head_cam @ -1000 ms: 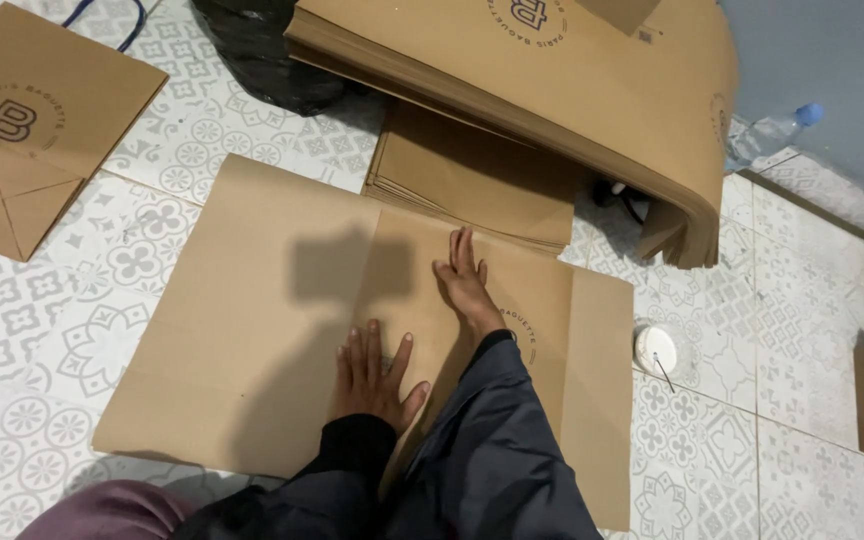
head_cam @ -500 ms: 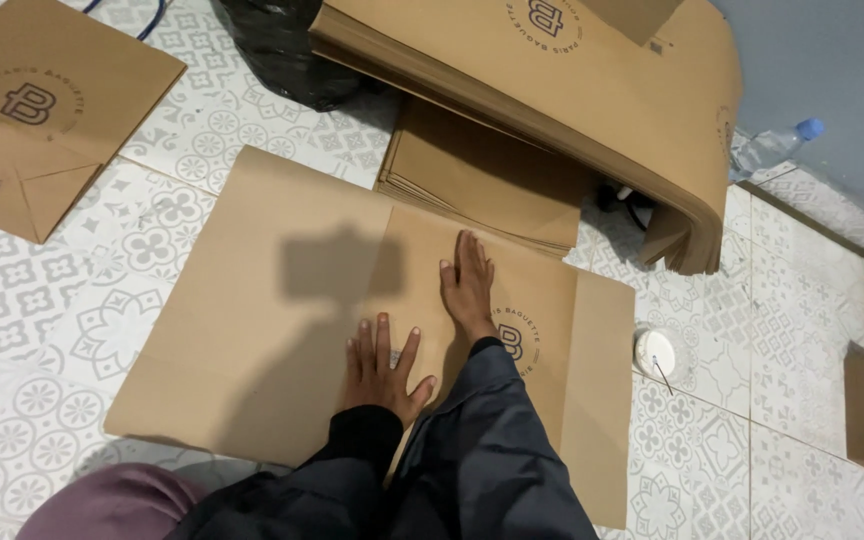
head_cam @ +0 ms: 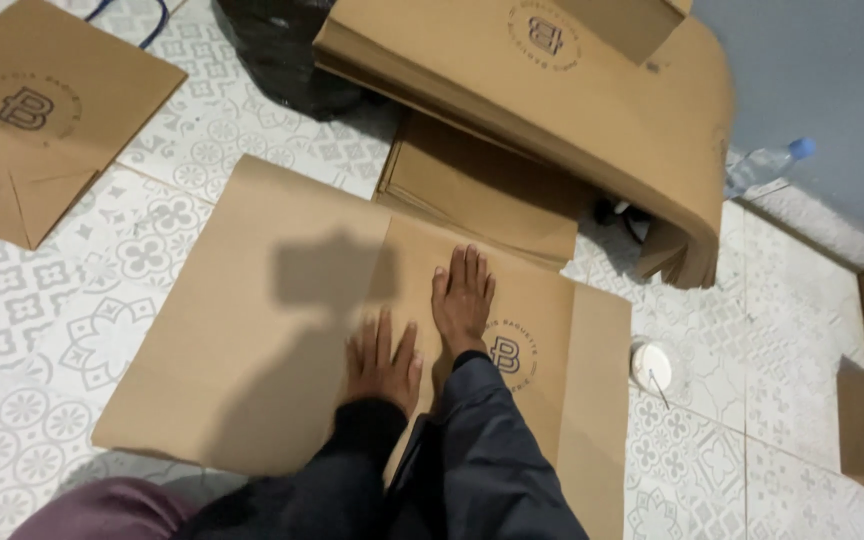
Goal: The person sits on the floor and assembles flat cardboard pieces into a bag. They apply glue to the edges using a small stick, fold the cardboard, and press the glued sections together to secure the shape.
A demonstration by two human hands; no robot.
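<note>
- flat brown paper sheet (head_cam: 252, 340) spread on patterned tile floor (head_cam: 42, 330), landmark for all below
- left hand (head_cam: 382, 362) palm down on sheet, fingers spread, released, grasping nothing
- right hand (head_cam: 462, 300) flat on sheet just beyond left hand, fingers together, also not gripping
- stack of folded brown bags (head_cam: 482, 190) at sheet's far edge
- big curved pile of brown bags (head_cam: 572, 90) beyond that
- white round lid (head_cam: 651, 365) just right of sheet
- single flat bag (head_cam: 32, 120) far left of sheet
- plastic bottle (head_cam: 767, 165) far right, by wall

Btm edge cuts brown paper sheet (head_cam: 252, 330); bottle (head_cam: 764, 168) prob. half hidden.
</note>
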